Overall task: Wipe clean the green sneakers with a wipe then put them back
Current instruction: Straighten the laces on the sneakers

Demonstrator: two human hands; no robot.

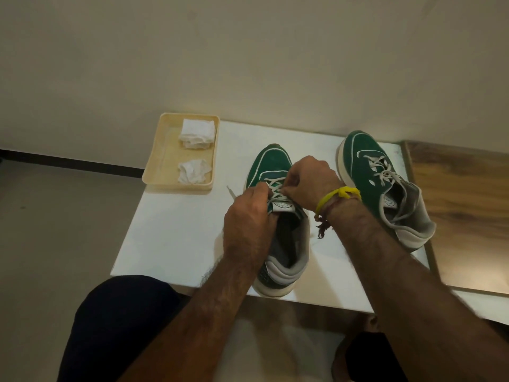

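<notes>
Two green sneakers with grey heels and whitish laces stand on a white table. The near sneaker sits in the middle, toe pointing away from me. My left hand pinches its laces by the tongue. My right hand, with a yellow band on the wrist, pinches the same laces from the right. The second sneaker stands apart at the right, untouched. A folded white wipe and a crumpled wipe lie in a beige tray at the table's back left.
A pale wall rises directly behind the table. A wooden board lies at the table's right edge. My knees in dark trousers are below the front edge. Grey floor shows at the left.
</notes>
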